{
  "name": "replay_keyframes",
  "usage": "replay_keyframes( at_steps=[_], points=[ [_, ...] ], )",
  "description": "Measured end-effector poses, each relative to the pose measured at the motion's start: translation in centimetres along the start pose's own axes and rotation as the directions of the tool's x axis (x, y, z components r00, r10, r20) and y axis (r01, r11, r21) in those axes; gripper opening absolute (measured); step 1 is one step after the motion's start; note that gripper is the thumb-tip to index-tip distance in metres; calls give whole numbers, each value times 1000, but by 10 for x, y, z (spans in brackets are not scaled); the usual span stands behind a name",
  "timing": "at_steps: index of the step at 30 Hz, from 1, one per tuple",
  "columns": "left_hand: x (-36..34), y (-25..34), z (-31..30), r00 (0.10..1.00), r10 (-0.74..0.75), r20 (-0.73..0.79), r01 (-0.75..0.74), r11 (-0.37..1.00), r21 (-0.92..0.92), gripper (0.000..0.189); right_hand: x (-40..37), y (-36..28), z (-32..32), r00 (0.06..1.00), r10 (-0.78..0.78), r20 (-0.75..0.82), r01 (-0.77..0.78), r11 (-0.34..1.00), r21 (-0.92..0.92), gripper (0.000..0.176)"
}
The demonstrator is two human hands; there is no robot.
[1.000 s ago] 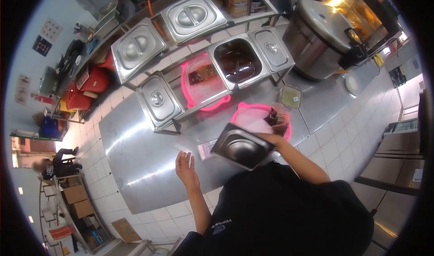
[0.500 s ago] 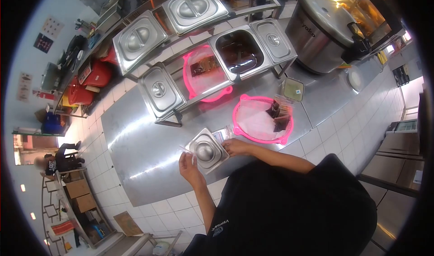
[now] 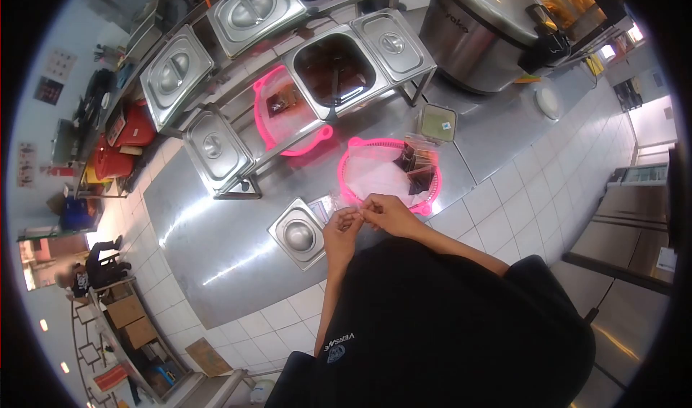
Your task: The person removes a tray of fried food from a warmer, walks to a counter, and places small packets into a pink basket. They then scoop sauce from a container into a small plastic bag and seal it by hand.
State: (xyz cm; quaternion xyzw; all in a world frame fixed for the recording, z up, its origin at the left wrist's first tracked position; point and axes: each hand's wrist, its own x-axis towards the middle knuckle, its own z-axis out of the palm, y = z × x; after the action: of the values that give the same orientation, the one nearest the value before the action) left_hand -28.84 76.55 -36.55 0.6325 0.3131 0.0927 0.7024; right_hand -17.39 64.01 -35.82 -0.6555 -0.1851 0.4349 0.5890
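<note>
My left hand [image 3: 343, 229] and my right hand [image 3: 388, 215] meet fingertip to fingertip over the steel worktop, both pinched closed. Whatever lies between the fingers is too small or too clear to make out. Just left of my left hand, a small square steel pan lid [image 3: 299, 236] with a round recess lies on the worktop. A clear plastic packet with printing [image 3: 321, 207] sits behind it, partly hidden. Beyond my right hand stands a pink basket [image 3: 344, 181] lined with white paper, holding dark packets [image 3: 420, 169] at its right side.
A tub with a green lid [image 3: 437, 124] stands behind the basket. Further back, a rack holds lidded steel pans [image 3: 215, 147] and an uncovered pan of dark sauce [image 3: 335, 73]. Another pink basket [image 3: 263, 120] sits beneath. A large cooker [image 3: 476, 37] is at the right rear.
My left hand has left the steel lid's near-left side and moved right to meet my right hand. My right hand has come away from the lid's right edge. The view has shifted.
</note>
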Motion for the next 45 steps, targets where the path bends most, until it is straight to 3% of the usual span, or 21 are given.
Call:
replay_keyframes(
  at_steps=[3, 6, 9, 10, 13, 15, 19, 22, 25, 31, 36, 39, 42, 45],
  points=[
    [0, 5, 6, 998, -21, 67, 20, 1000, 24, 25, -3, 17, -14, 998, 5, 55, -9, 997, 78, 17],
    [-13, 7, 17, 999, 35, 26, -39, 982, 184, 25, -8, 8, -31, 935, 232, 268, -163, 953, -256, 22],
    [-27, -4, 40, 988, 152, -35, -130, 924, 360, 16, -13, -1, -33, 892, 325, 315, -162, 879, -449, 27],
    [-31, -11, 43, 983, 182, -29, -154, 896, 417, 13, -13, 28, -34, 950, -98, 295, 227, 868, -442, 28],
    [-34, -6, 52, 977, 213, 16, -177, 767, 616, 15, -22, 25, -39, 962, -113, 249, 221, 855, -469, 26],
    [-34, -9, 60, 963, 269, 9, -203, 702, 683, 17, -22, 28, -41, 972, -122, 199, 219, 773, -595, 25],
    [-35, -12, 69, 971, 194, -136, -45, 715, 698, 21, -19, 20, -32, 990, -131, 48, 125, 689, -714, 19],
    [-37, -4, 68, 982, 103, -156, 29, 739, 673, 25, -20, 7, -35, 975, -222, 12, 193, 819, -541, 13],
    [-38, 0, 69, 991, 97, -92, -8, 731, 682, 28, -23, -4, -48, 914, -342, 220, 404, 708, -579, 7],
    [-26, 10, 62, 969, 157, -192, 15, 734, 679, 33, -26, -2, -47, 871, -406, 276, 488, 657, -574, 14],
    [-11, -6, 56, 958, 164, -233, 45, 722, 691, 40, -23, -10, -52, 895, -255, 366, 446, 542, -712, 18],
    [-7, -5, 58, 987, 155, -32, -55, 522, 851, 27, -17, -8, -61, 851, -200, 486, 507, 559, -656, 19],
    [13, -39, 48, 987, 54, 154, -152, 645, 749, 24, 2, -17, -70, 822, -179, 541, 478, 732, -485, 17],
    [16, -33, 45, 974, -75, 211, -42, 865, 500, 25, -1, -25, -74, 830, -175, 529, 434, 798, -417, 13]
  ],
)
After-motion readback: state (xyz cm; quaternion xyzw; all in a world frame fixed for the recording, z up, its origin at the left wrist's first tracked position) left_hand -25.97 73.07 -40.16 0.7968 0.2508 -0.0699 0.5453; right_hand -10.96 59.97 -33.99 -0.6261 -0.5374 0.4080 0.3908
